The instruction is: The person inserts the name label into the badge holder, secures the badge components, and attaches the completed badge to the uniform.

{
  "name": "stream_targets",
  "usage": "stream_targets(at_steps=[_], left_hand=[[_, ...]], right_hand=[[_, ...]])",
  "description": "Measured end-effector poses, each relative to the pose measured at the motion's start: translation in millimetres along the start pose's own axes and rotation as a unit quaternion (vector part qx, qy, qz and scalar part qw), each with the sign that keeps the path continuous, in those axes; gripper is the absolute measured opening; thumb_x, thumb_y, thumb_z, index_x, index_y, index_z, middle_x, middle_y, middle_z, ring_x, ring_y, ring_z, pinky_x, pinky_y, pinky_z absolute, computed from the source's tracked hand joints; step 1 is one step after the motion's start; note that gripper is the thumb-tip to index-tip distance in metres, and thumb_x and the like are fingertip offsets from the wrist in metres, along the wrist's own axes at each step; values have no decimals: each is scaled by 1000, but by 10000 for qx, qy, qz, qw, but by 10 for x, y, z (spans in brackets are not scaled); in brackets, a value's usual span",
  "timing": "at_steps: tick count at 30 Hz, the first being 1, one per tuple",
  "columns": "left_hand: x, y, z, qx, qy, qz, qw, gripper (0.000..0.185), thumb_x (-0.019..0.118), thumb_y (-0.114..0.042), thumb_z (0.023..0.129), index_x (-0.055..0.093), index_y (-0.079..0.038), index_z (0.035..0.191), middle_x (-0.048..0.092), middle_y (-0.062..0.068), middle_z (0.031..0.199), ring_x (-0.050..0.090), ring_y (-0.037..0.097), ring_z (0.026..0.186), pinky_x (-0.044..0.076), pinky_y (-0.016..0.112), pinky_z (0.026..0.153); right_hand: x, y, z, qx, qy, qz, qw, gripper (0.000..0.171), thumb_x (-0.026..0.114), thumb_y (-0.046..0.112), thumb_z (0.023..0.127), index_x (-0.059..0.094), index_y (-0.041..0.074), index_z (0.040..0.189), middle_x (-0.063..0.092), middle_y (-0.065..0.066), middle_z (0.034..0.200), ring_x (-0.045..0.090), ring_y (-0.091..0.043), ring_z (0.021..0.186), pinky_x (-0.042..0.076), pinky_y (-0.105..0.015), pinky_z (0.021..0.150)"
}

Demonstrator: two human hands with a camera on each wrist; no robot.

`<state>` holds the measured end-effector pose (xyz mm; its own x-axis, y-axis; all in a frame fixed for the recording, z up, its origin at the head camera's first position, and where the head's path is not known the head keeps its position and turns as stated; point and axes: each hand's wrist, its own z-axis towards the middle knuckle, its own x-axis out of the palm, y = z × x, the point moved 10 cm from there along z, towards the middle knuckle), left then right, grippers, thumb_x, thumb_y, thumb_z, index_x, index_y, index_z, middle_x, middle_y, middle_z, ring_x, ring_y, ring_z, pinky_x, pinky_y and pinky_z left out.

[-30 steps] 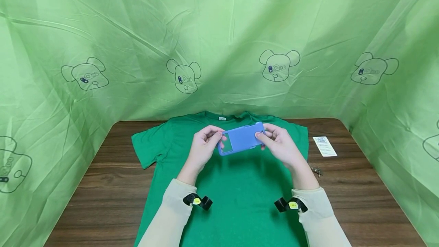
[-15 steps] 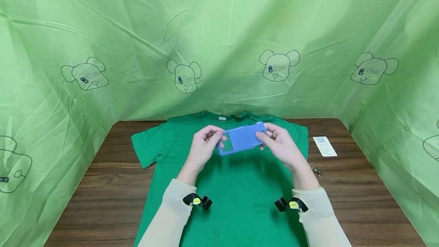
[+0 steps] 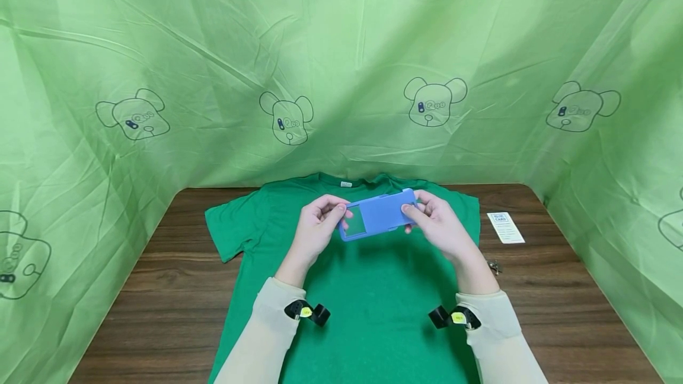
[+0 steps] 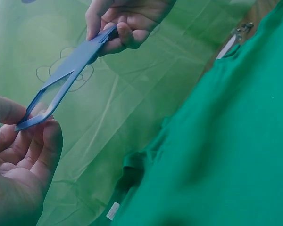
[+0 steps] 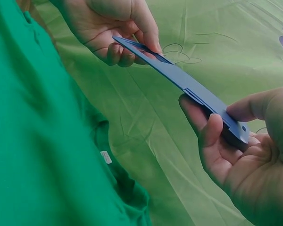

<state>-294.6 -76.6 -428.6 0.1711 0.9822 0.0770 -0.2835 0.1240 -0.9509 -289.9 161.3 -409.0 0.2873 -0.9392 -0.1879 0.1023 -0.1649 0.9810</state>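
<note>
1. Fingers (image 3: 341, 211) of your left hand (image 3: 315, 231) pinch the windowed end of the blue card holder (image 3: 377, 216), thumb on top and fingertips curled beneath; your right hand (image 3: 439, 225) grips the opposite, solid end the same way, thumb pressing the top face.
2. Keep both pinches out at the short ends, as they are; judging from the wrist views, that leaves the flat faces and the clear window unobstructed.
3. Hold the slab level and avoid flexing it; it looks thin and stiff, so an uneven squeeze could twist it.
4. The holder hangs in the air between your hands, above the chest of the green T-shirt (image 3: 373, 289), not touching it.
5. Its long axis runs left to right across you, the right end tilted slightly up and away; the broad face points up toward the head camera, window end at your left.
6. The shirt lies spread flat on the desk (image 3: 160, 289), collar away from you.
7. A white card (image 3: 504, 227) lies on the desk off to your right, well apart, with a small metal piece (image 3: 493, 265) nearer you.
</note>
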Motion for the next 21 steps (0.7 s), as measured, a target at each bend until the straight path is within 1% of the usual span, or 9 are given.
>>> stream_targets(at_steps=[3, 7, 10, 16, 21], left_hand=[[-7, -3, 1, 14, -4, 8, 10000, 16, 65, -6, 110, 74, 7, 113, 77, 20, 94, 71, 15, 72, 59, 26, 69], [-17, -2, 1, 17, -13, 31, 10000, 16, 65, -6, 110, 74, 8, 113, 77, 16, 93, 71, 16, 73, 59, 26, 70], [-27, -14, 2, 55, -30, 37, 10000, 16, 65, -6, 110, 74, 8, 113, 77, 16, 93, 71, 16, 72, 59, 26, 69], [-56, -38, 5, 126, -57, 94, 9999, 16, 65, -7, 111, 74, 7, 113, 76, 23, 94, 70, 16, 72, 58, 25, 67], [-85, -60, 3, 118, -103, 118, 9998, 17, 64, -7, 111, 74, 7, 113, 75, 26, 94, 70, 15, 72, 58, 24, 66]], right_hand=[[0, 7, -6, -1, 35, 74, 10000, 31, 57, 13, 114, 56, -11, 134, 77, -21, 110, 71, -18, 79, 60, -28, 74], [-14, 11, -9, -18, 25, 154, 9999, 31, 56, 13, 115, 54, -11, 134, 77, -21, 109, 72, -21, 79, 61, -29, 75], [-42, 10, -11, -54, -26, 174, 9998, 29, 55, 12, 115, 55, -11, 133, 77, -19, 108, 72, -22, 78, 62, -29, 74], [-108, 12, -25, -67, -72, 215, 9997, 27, 55, 12, 115, 55, -10, 130, 79, -15, 106, 76, -20, 81, 62, -28, 72], [-152, 41, -34, -85, -113, 275, 9995, 26, 54, 11, 115, 55, -11, 130, 79, -18, 105, 80, -21, 84, 62, -28, 71]])
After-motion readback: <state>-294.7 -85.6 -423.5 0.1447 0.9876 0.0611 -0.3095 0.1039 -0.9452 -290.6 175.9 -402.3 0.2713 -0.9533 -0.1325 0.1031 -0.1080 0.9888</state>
